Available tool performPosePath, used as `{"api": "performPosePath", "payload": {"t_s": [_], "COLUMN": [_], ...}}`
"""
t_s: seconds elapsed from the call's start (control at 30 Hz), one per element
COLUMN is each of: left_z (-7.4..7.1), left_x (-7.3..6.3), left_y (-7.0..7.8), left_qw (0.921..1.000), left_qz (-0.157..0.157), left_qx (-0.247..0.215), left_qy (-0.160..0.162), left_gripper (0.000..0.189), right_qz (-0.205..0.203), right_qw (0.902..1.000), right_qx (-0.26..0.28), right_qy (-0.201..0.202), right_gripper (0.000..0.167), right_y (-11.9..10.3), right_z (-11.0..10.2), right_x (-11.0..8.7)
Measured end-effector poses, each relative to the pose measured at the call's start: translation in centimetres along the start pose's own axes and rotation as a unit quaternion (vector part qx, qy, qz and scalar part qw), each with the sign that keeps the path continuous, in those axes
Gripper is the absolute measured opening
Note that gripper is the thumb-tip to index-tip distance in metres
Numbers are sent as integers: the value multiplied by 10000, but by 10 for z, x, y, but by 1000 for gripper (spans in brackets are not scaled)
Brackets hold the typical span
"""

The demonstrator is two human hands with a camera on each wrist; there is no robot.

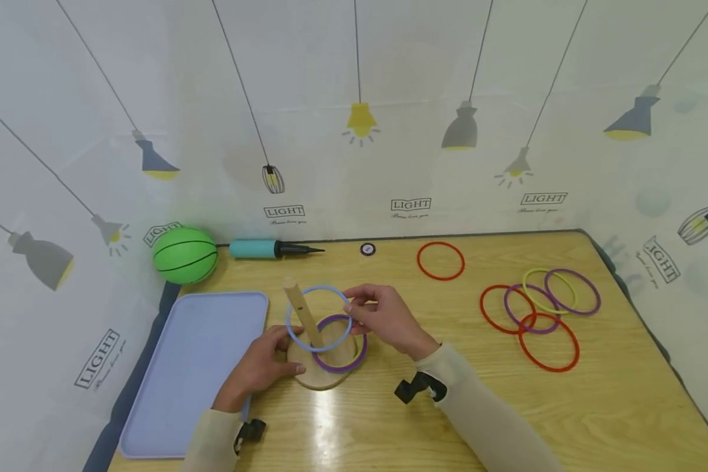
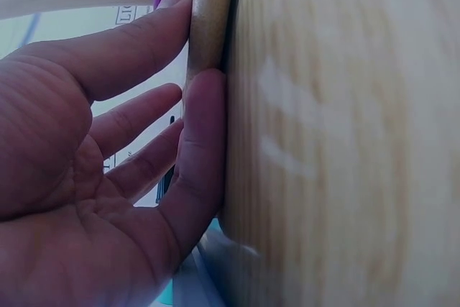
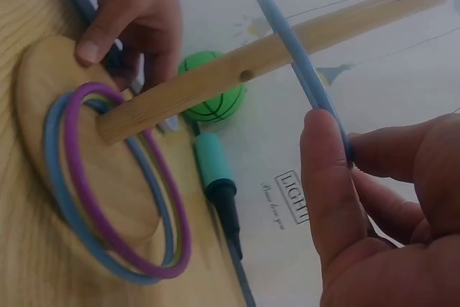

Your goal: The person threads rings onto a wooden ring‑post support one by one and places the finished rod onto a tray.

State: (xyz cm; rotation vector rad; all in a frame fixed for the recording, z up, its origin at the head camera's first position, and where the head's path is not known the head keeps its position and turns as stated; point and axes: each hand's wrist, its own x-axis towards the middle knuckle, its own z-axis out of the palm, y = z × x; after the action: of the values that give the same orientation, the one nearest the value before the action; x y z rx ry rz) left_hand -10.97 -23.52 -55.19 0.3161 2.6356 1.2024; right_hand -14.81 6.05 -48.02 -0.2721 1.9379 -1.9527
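Observation:
My left hand (image 1: 265,362) grips the rim of the round wooden base (image 1: 315,378) of a ring-toss stand, thumb on its upper face. A wooden peg (image 3: 208,80) rises from the base. Between thumb and fingers, my right hand (image 1: 387,319) pinches a light blue ring (image 1: 320,287). That ring is around the peg, partway up and above the base, tilted. Lower down, a purple ring (image 3: 183,239), a blue ring (image 3: 52,141) and a yellowish ring mostly hidden between them lie around the peg's foot, off-centre, overhanging the base.
A pale blue-violet tray (image 1: 197,367) lies at left. Behind it are a green ball (image 1: 185,255) and a teal hand pump (image 1: 254,248). A small dark disc (image 1: 368,249) and a red ring (image 1: 440,243) lie toward the back. Several overlapping rings, including a yellow ring (image 1: 528,292), lie at right.

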Motion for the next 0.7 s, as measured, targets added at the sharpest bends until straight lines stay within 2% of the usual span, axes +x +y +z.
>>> {"api": "performPosePath", "payload": {"t_s": [0.13,0.4,0.7], "left_z": [-1,-1,1], "left_x": [0,0,2], "left_y": [1,-1,-3], "left_qw": [9999,9998,9998], "left_qz": [14,9,-21], "left_qx": [110,212,176], "left_qy": [30,60,-7], "left_gripper": [70,71,73], "right_qz": [202,292,406], "right_qw": [9998,9986,9970], "right_qx": [-72,-431,-605], "right_qy": [-23,89,251], "right_gripper": [33,29,29], "right_y": [21,53,66], "right_z": [-3,-9,-15], "right_x": [-1,0,-1]}}
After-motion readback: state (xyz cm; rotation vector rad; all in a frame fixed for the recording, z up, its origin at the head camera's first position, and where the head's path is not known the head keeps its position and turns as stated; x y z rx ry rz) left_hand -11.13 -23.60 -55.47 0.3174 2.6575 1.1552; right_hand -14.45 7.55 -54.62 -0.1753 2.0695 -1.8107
